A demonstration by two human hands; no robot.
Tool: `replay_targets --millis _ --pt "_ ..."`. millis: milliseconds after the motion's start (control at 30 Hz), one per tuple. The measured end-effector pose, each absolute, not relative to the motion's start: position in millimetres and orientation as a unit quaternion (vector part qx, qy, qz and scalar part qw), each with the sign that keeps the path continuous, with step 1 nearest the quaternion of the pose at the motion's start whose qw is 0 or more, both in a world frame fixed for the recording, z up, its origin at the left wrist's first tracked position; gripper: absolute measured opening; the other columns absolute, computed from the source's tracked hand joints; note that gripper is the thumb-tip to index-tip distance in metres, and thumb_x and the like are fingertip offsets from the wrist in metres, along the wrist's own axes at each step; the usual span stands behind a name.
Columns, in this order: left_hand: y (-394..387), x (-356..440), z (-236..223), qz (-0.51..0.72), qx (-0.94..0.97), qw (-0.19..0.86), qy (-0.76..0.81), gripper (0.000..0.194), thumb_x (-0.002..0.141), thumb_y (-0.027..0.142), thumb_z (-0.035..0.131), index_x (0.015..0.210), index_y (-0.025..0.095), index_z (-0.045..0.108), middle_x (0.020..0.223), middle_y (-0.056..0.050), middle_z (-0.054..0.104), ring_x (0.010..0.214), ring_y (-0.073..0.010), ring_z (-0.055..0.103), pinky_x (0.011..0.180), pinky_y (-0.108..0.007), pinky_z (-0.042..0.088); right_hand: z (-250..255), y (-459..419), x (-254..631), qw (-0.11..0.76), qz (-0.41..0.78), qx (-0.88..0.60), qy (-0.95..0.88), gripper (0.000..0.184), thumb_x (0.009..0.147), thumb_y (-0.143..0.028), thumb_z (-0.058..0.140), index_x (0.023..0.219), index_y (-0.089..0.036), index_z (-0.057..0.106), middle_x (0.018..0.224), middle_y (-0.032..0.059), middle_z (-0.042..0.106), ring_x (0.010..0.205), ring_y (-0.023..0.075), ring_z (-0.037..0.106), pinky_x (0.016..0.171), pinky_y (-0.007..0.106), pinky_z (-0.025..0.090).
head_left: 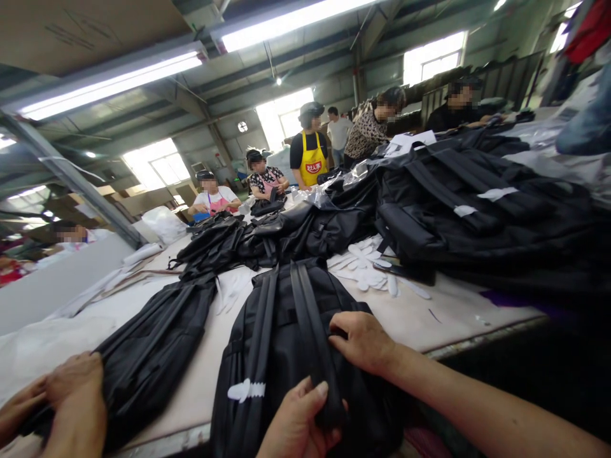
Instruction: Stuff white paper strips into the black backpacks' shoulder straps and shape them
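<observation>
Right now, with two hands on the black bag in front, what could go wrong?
The bag seems to reach past the front of the table, so it might slip down if let go. The strap could pop loose if the left hand relaxes its grip. And the loose white strips lie close by, so a bump might scatter them.

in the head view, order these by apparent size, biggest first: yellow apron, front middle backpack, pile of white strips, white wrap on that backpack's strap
1. Black backpack
2. Pile of white strips
3. Yellow apron
4. White strap wrap
</observation>
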State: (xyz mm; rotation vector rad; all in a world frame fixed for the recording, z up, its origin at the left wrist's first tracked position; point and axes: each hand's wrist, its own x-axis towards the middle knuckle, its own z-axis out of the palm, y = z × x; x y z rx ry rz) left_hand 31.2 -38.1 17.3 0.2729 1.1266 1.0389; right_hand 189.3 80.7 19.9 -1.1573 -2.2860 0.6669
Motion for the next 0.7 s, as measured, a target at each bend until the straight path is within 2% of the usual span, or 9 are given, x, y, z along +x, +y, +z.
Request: replay_targets --millis 167,367,433,567,700 --pt "-36.1 31.1 15.5 0.486 0.13 0.685 0.527 0.036 0.069 0.026 0.083 0.097 0.015 0.063 0.073 -0.007 0.07 0.06 -0.0179 0.066 0.048 -0.022 0.049 33.0 72.4 216.6 0.229 0.282 -0.446 -0.818 0.023 0.085 -0.042 0.059 0.088 -0.021 0.068 0.083 0.0034 0.069 0.078 0.0181 0.062 0.07 0.027 0.04" --pt "-34.3 30.8 18.7 0.494 0.118 0.685 0.521 0.035 0.067 0.025 0.085 0.093 0.015 0.063 0.077 -0.007 0.07 0.061 -0.017 0.066 0.046 -0.02 0.048 35.2 49.6 246.7 0.069 0.265 -0.49 -0.827 0.018 0.073 -0.039 0.07 0.072 -0.023 0.065 0.074 0.003 0.069 0.071 0.0212 0.062 0.06 0.029 0.032" --pt "-33.7 31.3 19.4 0.491 0.116 0.687 0.522 0.034 0.067 0.025 0.084 0.092 0.015 0.063 0.076 -0.006 0.07 0.061 -0.0169 0.066 0.046 -0.02 0.048 34.5 45.8 251.6 0.044 0.264 -0.504 -0.821 0.014 0.071 -0.035 0.07 0.07 -0.023 0.064 0.073 0.003 0.069 0.073 0.0226 0.063 0.06 0.029 0.031" --pt "-34.6 32.0 21.6 0.485 0.108 0.689 0.527 0.032 0.067 0.023 0.084 0.09 0.015 0.063 0.075 -0.006 0.07 0.064 -0.0175 0.067 0.047 -0.021 0.05 37.7 44.5 255.9 0.061 0.291 -0.518 -0.802 0.011 0.069 -0.027 0.068 0.064 -0.021 0.06 0.066 0.0006 0.066 0.065 0.0182 0.06 0.056 0.027 0.028" --pt "-37.6 32.6 25.6 0.477 0.094 0.701 0.522 0.03 0.067 0.022 0.085 0.087 0.015 0.064 0.077 -0.005 0.07 0.066 -0.0178 0.068 0.047 -0.021 0.051 34.9 36.7 241.0 0.119 0.435 -0.478 -0.754 0.013 0.071 -0.025 0.061 0.061 -0.019 0.057 0.058 -0.0016 0.061 0.057 0.0128 0.055 0.049 0.023 0.03"
